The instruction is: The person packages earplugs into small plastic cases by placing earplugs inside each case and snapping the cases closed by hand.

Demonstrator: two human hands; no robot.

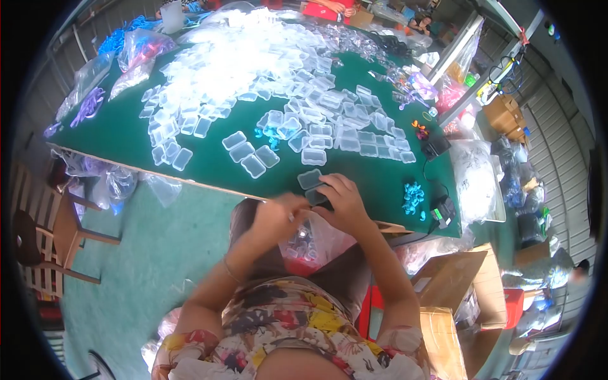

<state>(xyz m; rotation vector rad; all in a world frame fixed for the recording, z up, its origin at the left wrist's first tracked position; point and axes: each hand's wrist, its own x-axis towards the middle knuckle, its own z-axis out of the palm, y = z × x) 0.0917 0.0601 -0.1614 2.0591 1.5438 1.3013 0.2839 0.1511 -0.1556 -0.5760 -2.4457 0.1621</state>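
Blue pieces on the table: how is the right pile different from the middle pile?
The right pile lies in the open, while the middle pile lies among clear boxes. The right pile is near a black device; the middle pile is farther from it. Both are small blue pieces on the green table.

Your green table (373, 183) carries clear plastic cases (237, 73) heaped toward eleven o'clock, purple strips (89, 106) at nine, small blue pieces (413, 197) at four.
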